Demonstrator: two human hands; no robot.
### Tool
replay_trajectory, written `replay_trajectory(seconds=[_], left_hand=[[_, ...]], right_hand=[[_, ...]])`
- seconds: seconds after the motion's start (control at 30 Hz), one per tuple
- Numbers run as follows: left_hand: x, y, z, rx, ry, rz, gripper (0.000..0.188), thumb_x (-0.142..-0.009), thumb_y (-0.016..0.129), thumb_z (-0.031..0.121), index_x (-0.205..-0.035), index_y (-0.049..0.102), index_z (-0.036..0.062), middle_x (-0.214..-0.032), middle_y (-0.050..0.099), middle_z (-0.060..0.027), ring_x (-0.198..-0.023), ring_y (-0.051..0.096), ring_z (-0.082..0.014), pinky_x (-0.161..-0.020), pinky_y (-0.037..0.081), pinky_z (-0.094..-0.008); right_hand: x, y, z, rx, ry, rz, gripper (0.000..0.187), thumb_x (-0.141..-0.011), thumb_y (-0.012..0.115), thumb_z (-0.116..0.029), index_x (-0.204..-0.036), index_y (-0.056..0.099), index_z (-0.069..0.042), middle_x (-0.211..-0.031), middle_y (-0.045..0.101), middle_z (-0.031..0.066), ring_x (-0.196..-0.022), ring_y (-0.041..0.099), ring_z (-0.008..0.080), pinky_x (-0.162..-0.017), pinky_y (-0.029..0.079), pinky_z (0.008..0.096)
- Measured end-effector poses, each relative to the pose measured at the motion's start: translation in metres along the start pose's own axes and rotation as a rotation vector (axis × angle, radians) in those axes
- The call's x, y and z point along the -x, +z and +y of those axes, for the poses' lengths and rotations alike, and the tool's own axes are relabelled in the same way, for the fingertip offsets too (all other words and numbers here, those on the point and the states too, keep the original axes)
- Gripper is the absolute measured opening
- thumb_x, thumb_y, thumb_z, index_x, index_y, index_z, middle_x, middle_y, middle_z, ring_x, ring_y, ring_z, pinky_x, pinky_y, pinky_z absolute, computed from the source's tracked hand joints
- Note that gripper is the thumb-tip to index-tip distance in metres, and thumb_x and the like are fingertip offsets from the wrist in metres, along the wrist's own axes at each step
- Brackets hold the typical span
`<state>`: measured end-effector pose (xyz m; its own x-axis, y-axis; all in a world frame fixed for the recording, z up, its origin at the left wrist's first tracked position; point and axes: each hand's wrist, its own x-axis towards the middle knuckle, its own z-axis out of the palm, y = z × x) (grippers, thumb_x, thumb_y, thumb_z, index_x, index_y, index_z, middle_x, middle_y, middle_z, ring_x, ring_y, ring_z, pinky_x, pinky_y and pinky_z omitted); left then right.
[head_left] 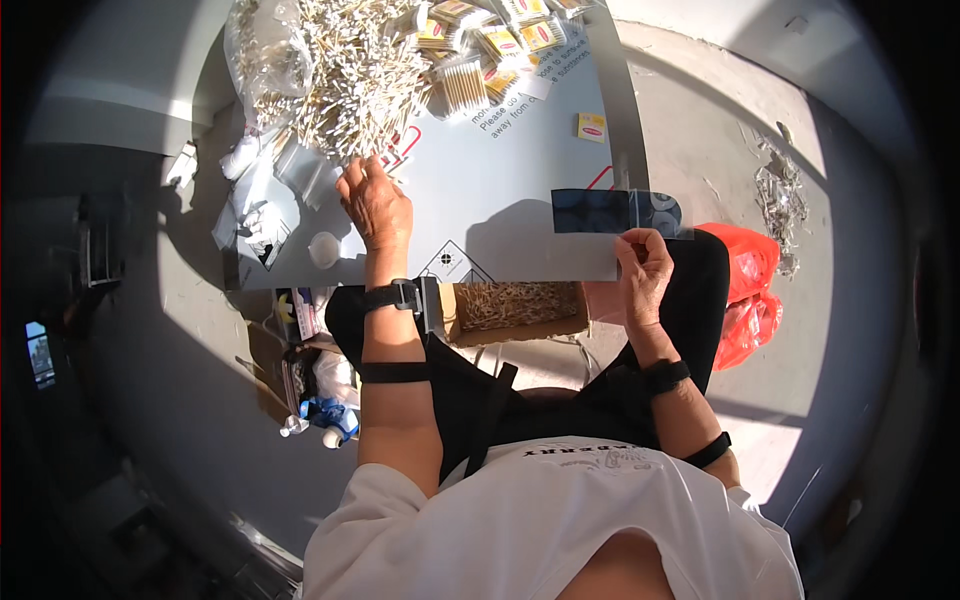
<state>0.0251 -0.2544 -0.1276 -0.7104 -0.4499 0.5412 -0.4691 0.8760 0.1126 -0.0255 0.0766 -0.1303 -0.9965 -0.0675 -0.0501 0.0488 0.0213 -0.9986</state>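
A big loose heap of cotton swabs [350, 75] covers the far left of the grey table [500, 235]. At the heap's near edge is my left hand [376, 210], its fingers bent and closed on cotton swabs, with the tips partly hidden. My right hand [646, 272] is at the table's near right corner, thumb and forefinger pinched together on a clear plastic bag [603, 302] that is hard to see against the background. Just beyond it, a dark see-through film strip [590, 212] sticks out past the table's right edge.
Filled swab packets [500, 45] with yellow labels lie at the far side; one yellow card [591, 127] lies apart. Clear bags [305, 172] and a small round lid [324, 250] are left of my hand. Below are a swab-filled cardboard box [520, 308] and red bags [745, 300].
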Motion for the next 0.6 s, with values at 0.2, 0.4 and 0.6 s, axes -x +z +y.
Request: replay_trajectory(seconds=[0.2, 0.4, 0.6], left_hand=[[0.015, 0.030, -0.014, 0.213, -0.131, -0.064, 0.024, -0.072, 0.067, -0.002, -0.094, 0.060, 0.0079, -0.101, 0.055, -0.0126, -0.099, 0.051, -0.0340, -0.090, 0.041, -0.0456], [0.025, 0.023, 0.083, 0.401, -0.111, -0.127, 0.020, -0.073, 0.065, -0.005, -0.088, 0.059, 0.0059, -0.095, 0.052, -0.0132, -0.094, 0.052, -0.0344, -0.085, 0.045, -0.0446], [0.031, 0.008, 0.093, 0.559, -0.051, -0.087, 0.055, -0.064, 0.071, -0.009, -0.114, 0.050, 0.0025, -0.111, 0.054, -0.0173, -0.106, 0.051, -0.0379, -0.092, 0.043, -0.0462]], right_hand=[[-0.007, 0.066, 0.006, 0.210, 0.010, -0.302, 0.009, -0.080, 0.068, 0.000, -0.085, 0.061, 0.001, -0.079, 0.057, 0.0059, -0.067, 0.055, 0.0114, -0.065, 0.048, 0.0250], [-0.044, 0.101, -0.003, 0.378, -0.123, -0.410, 0.023, -0.073, 0.072, -0.004, -0.093, 0.063, 0.001, -0.087, 0.058, 0.0101, -0.073, 0.059, 0.0202, -0.068, 0.051, 0.0309], [-0.077, 0.116, 0.006, 0.678, -0.639, -0.428, 0.031, -0.070, 0.074, -0.007, -0.099, 0.063, -0.003, -0.096, 0.059, 0.0132, -0.085, 0.061, 0.0318, -0.076, 0.052, 0.0380]])
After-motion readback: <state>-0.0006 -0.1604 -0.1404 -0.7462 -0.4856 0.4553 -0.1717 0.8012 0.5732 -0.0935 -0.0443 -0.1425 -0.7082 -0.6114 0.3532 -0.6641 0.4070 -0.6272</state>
